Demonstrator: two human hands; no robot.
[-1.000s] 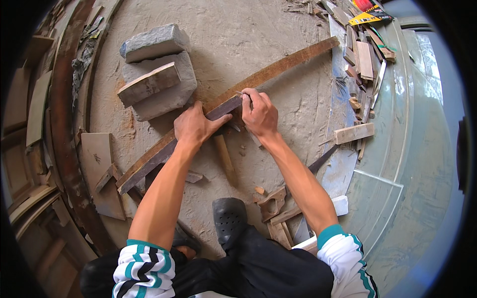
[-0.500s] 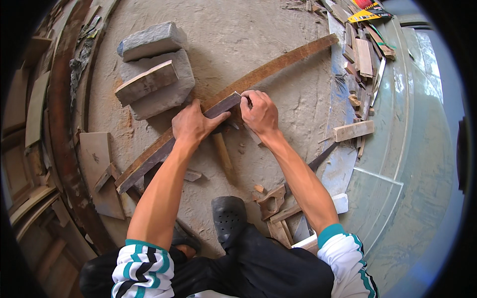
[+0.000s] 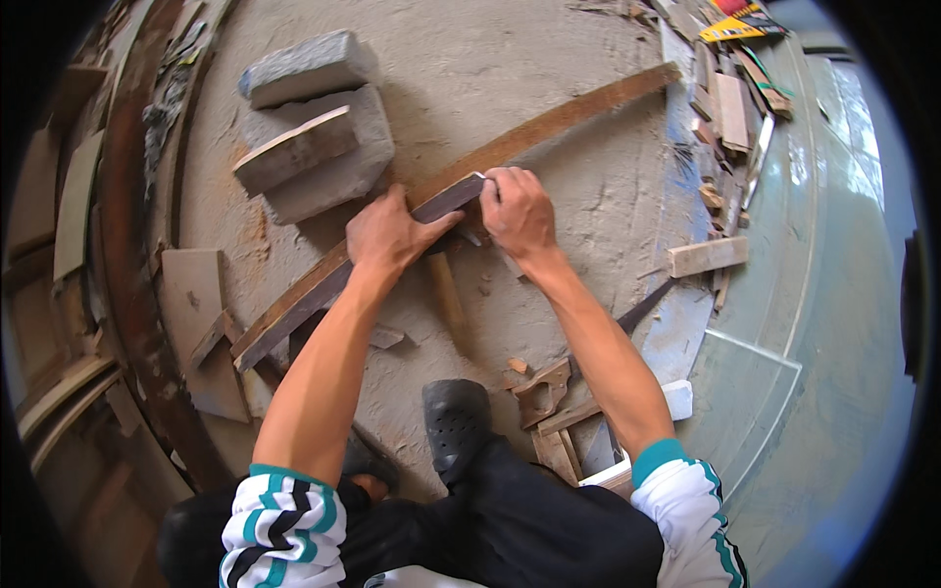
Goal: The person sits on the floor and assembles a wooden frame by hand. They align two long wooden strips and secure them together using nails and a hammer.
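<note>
A dark wooden strip [image 3: 447,200] lies aslant along a longer brown board [image 3: 578,114], which reaches up to the right. My left hand [image 3: 382,235] is closed over the strip near its upper end, thumb stretched along it. At that end my right hand [image 3: 521,218] is closed, its thumb and forefinger pinched together against the tip. Whatever is in the pinch is too small to make out. Below the left hand lies a hammer, its wooden handle [image 3: 448,299] showing and its head partly hidden.
Stone blocks [image 3: 312,69] with a short wood piece [image 3: 299,152] stand at upper left. A handsaw [image 3: 541,394] lies beneath my right forearm. Wood offcuts [image 3: 730,113] are heaped at right beside glass sheets [image 3: 760,392]. Planks [image 3: 127,245] line the left side.
The view has shifted slightly, moving the scene a little right and up. My right fingers have curled closer over the strip's end. The left hand keeps its hold.
</note>
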